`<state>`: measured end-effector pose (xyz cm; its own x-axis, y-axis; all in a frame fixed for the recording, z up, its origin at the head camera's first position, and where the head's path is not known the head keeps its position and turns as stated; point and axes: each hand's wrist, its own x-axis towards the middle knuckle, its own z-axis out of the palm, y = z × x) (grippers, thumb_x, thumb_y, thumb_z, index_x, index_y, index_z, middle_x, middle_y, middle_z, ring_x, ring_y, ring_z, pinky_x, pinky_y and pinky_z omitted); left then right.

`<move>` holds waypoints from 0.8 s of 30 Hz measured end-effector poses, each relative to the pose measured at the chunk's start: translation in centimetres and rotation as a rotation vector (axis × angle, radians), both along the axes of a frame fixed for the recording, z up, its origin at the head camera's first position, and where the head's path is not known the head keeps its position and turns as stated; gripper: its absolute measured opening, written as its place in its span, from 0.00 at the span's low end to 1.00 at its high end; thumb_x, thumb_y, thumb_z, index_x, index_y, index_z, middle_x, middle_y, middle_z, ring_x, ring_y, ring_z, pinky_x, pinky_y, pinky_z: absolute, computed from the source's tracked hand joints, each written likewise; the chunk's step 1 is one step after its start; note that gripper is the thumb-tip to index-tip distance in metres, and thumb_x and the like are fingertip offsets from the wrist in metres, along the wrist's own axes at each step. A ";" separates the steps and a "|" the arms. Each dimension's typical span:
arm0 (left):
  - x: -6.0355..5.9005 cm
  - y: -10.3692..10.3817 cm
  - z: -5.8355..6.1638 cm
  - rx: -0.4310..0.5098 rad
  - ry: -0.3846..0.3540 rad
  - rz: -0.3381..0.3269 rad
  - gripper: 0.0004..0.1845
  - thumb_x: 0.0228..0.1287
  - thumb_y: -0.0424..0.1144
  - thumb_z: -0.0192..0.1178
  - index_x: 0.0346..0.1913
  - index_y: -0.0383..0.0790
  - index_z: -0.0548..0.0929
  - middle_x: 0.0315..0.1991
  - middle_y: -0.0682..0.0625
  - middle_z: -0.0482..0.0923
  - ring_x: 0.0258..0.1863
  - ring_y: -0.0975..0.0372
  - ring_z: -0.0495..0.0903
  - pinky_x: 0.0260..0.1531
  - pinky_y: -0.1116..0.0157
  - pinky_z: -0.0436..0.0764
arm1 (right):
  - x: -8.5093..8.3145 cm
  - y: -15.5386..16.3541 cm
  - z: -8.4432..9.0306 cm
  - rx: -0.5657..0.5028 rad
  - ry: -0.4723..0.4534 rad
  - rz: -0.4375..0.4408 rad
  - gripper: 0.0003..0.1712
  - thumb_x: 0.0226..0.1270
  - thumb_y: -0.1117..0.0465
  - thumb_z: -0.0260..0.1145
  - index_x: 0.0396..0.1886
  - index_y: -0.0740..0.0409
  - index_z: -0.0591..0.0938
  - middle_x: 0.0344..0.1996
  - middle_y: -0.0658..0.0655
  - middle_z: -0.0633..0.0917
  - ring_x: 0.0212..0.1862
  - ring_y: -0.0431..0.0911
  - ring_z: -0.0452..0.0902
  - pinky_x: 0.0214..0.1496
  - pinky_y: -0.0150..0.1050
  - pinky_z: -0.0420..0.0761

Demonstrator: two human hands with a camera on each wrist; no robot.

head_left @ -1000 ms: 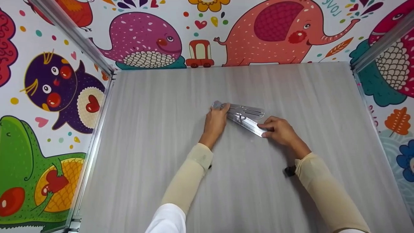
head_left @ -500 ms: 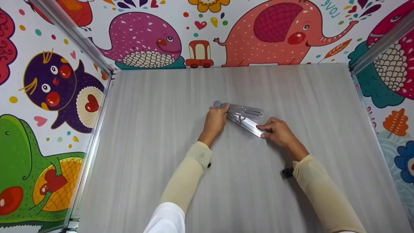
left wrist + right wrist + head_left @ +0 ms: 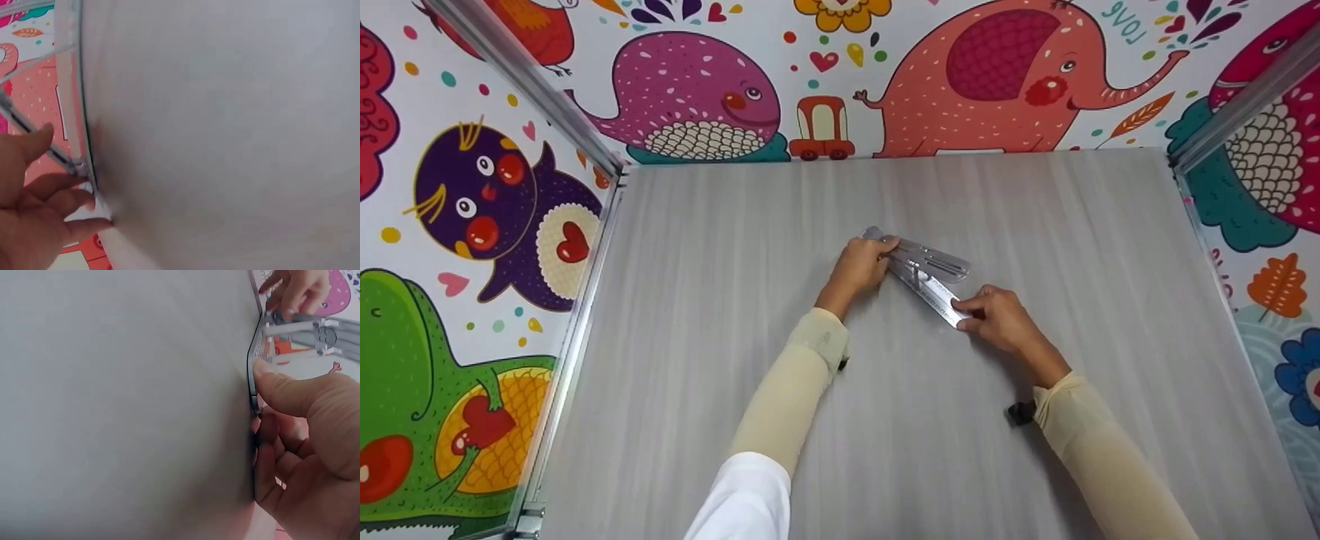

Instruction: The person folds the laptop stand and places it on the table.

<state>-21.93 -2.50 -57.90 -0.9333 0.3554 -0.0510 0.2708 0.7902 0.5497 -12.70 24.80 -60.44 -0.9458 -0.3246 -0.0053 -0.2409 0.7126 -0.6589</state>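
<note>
Our stand [image 3: 928, 288] has turned a bit clockwise on the worktop [image 3: 720, 315]. Our left hand [image 3: 855, 265] pinches its 10 o'clock end, our right hand [image 3: 1002, 318] its 4 o'clock end, maybe for steadiness.

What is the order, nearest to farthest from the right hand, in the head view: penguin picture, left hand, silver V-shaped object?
1. Silver V-shaped object: pinched in the right hand.
2. Left hand: gripping its joined end.
3. Penguin picture: on the left wall.
</note>
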 end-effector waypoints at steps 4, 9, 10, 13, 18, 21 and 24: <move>-1.1 0.0 0.4 0.031 -0.081 -0.058 0.26 0.69 0.28 0.59 0.67 0.52 0.79 0.65 0.47 0.80 0.59 0.58 0.80 0.54 0.62 0.79 | 1.0 -1.0 0.0 0.009 0.036 -0.017 0.22 0.51 0.65 0.81 0.49 0.57 0.90 0.25 0.56 0.82 0.28 0.42 0.69 0.30 0.35 0.69; -2.1 -0.3 0.2 0.102 -0.210 -0.085 0.35 0.66 0.20 0.54 0.69 0.59 0.76 0.71 0.55 0.73 0.67 0.66 0.72 0.56 0.66 0.75 | 2.1 -2.3 0.0 0.021 0.043 -0.101 0.21 0.49 0.64 0.82 0.47 0.57 0.91 0.24 0.55 0.83 0.28 0.42 0.70 0.31 0.35 0.70; -2.4 -0.3 0.0 0.113 -0.213 -0.091 0.36 0.66 0.19 0.53 0.69 0.60 0.76 0.71 0.55 0.73 0.69 0.66 0.70 0.60 0.67 0.74 | 2.3 -2.5 0.0 0.016 0.036 -0.124 0.21 0.49 0.64 0.82 0.46 0.57 0.91 0.24 0.56 0.84 0.28 0.42 0.71 0.32 0.35 0.70; -3.0 0.1 -0.3 0.133 -0.214 -0.108 0.35 0.68 0.20 0.52 0.68 0.62 0.77 0.72 0.55 0.73 0.72 0.64 0.70 0.69 0.64 0.71 | 2.7 -3.1 0.1 -0.001 0.012 -0.188 0.20 0.49 0.64 0.82 0.45 0.58 0.92 0.25 0.57 0.84 0.29 0.42 0.72 0.32 0.34 0.70; -3.8 0.9 -0.4 0.160 -0.273 -0.110 0.39 0.65 0.17 0.50 0.68 0.62 0.77 0.75 0.54 0.68 0.78 0.59 0.63 0.75 0.59 0.63 | 3.3 -4.1 0.0 -0.038 0.025 -0.273 0.20 0.47 0.66 0.83 0.43 0.59 0.92 0.25 0.58 0.85 0.28 0.44 0.73 0.31 0.35 0.70; -4.3 1.6 -0.3 0.174 -0.319 -0.099 0.41 0.62 0.15 0.50 0.68 0.63 0.78 0.76 0.54 0.66 0.80 0.57 0.57 0.77 0.58 0.60 | 3.7 -4.7 -0.1 -0.043 0.040 -0.319 0.19 0.47 0.66 0.83 0.43 0.58 0.92 0.25 0.58 0.85 0.28 0.44 0.73 0.31 0.37 0.70; -4.7 2.4 -0.3 0.169 -0.343 -0.100 0.42 0.61 0.15 0.50 0.67 0.65 0.78 0.76 0.55 0.67 0.80 0.57 0.57 0.76 0.58 0.60 | 4.2 -5.4 -0.2 -0.032 0.042 -0.369 0.19 0.47 0.65 0.83 0.43 0.56 0.93 0.25 0.57 0.87 0.29 0.45 0.73 0.32 0.40 0.72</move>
